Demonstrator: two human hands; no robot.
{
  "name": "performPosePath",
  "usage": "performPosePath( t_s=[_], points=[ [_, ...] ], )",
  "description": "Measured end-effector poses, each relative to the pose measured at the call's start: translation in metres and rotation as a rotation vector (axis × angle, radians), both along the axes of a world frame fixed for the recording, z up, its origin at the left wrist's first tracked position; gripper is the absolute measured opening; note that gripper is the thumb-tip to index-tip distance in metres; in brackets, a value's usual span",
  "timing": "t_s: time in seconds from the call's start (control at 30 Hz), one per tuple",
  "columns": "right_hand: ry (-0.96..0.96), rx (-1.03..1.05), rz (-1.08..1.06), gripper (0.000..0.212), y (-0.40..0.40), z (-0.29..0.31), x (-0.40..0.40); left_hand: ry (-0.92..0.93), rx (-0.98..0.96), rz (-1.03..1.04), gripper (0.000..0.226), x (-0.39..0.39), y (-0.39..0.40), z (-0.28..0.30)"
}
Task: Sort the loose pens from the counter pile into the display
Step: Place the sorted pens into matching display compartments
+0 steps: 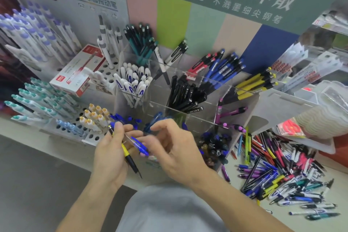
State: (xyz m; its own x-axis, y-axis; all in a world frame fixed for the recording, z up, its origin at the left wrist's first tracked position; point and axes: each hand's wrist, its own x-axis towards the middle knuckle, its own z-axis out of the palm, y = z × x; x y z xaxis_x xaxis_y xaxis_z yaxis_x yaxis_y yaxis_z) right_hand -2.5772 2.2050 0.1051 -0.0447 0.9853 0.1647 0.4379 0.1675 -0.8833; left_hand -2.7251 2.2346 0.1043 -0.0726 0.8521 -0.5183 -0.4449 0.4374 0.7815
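Hands: two, both bare, raised in front of the clear display [188, 84].

Left hand [111, 158]: palm turned inward, fingers curled round two pens. Item one, yellow-and-black pen [125, 151]: long axis steep, push-button end up by the fingertips, black tip pointing down and slightly right, away from the display. Item two, clear pen with blue grip [136, 144]: long axis slanting, upper end under the left fingertips, blue end down and to the right, crossing over the yellow-and-black pen.

Right hand [175, 154]: back facing the camera, wrist low, fingers bent toward the left hand. Its fingertips meet the blue end of the clear pen; whether they pinch it or only touch it cannot be told, as the blur and the fingers hide the contact.

Display: compartments with walls of clear plastic. Contents by group, pens leaning mostly up and to the right: black pens [186, 94] at the centre; blue pens [224, 72] behind and right of those; three yellow-and-black pens [254, 84] at the right edge; white pens marked with blue letters [134, 84] to the left; dark teal pens [143, 43] at the back. Exact counts of the fuller groups cannot be read.

Counter pile [282, 171]: right of the display, many loose pens of mixed colours lying flat at all angles, too tangled to count.

Red-and-white box [77, 73]: one, left of the display.
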Motion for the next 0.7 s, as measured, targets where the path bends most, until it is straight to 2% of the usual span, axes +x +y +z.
performPosePath(
  t_s=[0.07,0.13,0.23,0.3,0.37,0.47,0.57,0.7],
  points=[
    [0.026,-0.143,0.066,0.029,-0.004,0.001,-0.007,-0.024,0.016,0.039,0.035,0.000,0.002,-0.002],
    [0.060,-0.171,0.028,0.021,-0.001,-0.003,-0.011,-0.004,0.040,0.005,0.034,-0.001,0.002,-0.002],
    [0.226,-0.199,-0.071,0.008,0.005,-0.001,-0.012,0.124,0.113,-0.077,0.037,-0.007,0.002,-0.003],
    [0.290,-0.146,-0.148,0.009,0.009,0.004,-0.009,0.263,0.111,-0.146,0.041,-0.017,0.006,-0.007],
    [0.188,0.044,-0.229,0.009,0.018,0.010,-0.004,0.338,0.063,-0.173,0.037,-0.028,0.010,-0.010],
    [-0.052,0.218,-0.205,0.007,0.036,0.009,-0.001,0.225,0.077,-0.113,0.015,-0.038,0.015,-0.010],
    [-0.280,0.232,-0.132,0.012,0.053,-0.003,-0.008,0.303,0.196,-0.159,0.023,-0.040,0.016,-0.015],
    [-0.425,0.197,-0.040,0.029,0.067,-0.015,-0.023,0.454,0.327,-0.120,0.015,-0.040,0.019,-0.011]
  ],
)
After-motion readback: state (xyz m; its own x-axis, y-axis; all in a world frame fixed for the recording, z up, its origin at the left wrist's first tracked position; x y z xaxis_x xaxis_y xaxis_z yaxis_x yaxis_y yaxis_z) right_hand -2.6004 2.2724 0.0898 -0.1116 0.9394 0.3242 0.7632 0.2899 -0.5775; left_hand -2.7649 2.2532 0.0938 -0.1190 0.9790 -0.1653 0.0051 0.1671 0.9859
